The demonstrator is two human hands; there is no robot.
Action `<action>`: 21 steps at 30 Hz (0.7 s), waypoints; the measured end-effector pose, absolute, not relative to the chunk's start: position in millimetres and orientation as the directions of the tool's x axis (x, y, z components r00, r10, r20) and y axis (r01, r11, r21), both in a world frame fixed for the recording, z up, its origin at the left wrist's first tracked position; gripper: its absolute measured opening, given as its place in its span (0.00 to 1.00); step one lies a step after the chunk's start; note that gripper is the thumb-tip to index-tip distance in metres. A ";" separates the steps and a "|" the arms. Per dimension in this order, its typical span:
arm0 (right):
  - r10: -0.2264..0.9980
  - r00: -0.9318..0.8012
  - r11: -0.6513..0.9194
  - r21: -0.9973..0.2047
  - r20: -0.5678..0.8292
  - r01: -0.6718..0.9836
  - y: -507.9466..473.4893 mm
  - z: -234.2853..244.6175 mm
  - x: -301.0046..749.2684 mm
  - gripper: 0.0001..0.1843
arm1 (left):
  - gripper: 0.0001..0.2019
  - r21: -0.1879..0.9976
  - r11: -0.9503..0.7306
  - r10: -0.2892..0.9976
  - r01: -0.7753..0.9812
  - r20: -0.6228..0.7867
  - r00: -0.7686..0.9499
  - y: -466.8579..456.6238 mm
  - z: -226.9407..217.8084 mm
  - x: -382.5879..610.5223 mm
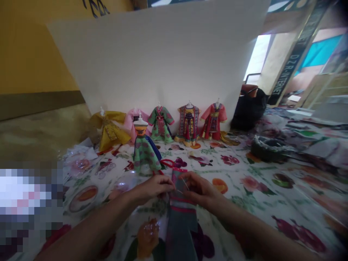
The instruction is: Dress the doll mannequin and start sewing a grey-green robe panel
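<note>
My left hand (pixel 157 186) is closed, its fingertips pinched together over the left edge of a grey fabric strip (pixel 181 221) with pink bands. What it pinches is too small to make out. Opposite it, my right hand (pixel 201 190) curls above the strip, holding a thin pale needle-like stick (pixel 185 183) by its fingers. A red ribbon (pixel 168 163) loops just beyond the left hand. Behind that hand stands a small dress form in a green skirt (pixel 146 154) with an orange top and a blue panel at its side.
Along a white board (pixel 160 58) stand several doll-sized garments, among them a yellow dress (pixel 112 128), a green robe (pixel 161 123) and a red robe (pixel 214 121). To the right are a black bag (pixel 248 108) and a dark round container (pixel 270 148). A fruit-print tablecloth (pixel 239 203) covers the table.
</note>
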State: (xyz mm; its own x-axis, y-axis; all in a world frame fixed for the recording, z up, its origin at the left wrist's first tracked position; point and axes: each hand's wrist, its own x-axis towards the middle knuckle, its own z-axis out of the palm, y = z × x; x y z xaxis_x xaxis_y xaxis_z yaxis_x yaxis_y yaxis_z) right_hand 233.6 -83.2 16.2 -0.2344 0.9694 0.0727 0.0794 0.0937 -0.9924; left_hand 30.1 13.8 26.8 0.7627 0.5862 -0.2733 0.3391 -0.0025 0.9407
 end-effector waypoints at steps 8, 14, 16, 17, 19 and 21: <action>0.959 -0.272 0.095 -0.994 0.075 0.061 -87.6 25.7 236.1 0.19 | 0.13 0.929 -0.017 0.566 0.370 -0.296 0.769 15.4 30.6 26.4; 0.963 -0.268 0.052 -0.997 0.036 0.053 -90.8 34.8 235.1 0.19 | 0.11 0.920 0.019 0.541 0.392 -0.339 0.769 15.5 36.3 28.2; 0.965 -0.260 0.029 -0.997 0.009 0.072 -91.6 37.8 234.5 0.19 | 0.11 0.917 0.019 0.530 0.399 -0.348 0.773 16.0 36.3 29.2; 0.966 -0.259 0.022 -0.997 0.001 0.079 -91.8 39.1 234.2 0.18 | 0.11 0.917 0.017 0.524 0.399 -0.348 0.777 16.3 35.9 29.6; 0.967 -0.255 0.016 -0.996 -0.007 0.087 -92.1 41.1 234.1 0.18 | 0.10 0.920 0.021 0.510 0.390 -0.346 0.788 16.6 34.4 30.1; 0.967 -0.254 0.016 -0.996 -0.007 0.087 -92.2 42.5 234.3 0.19 | 0.10 0.928 0.035 0.491 0.372 -0.340 0.802 16.5 32.6 30.4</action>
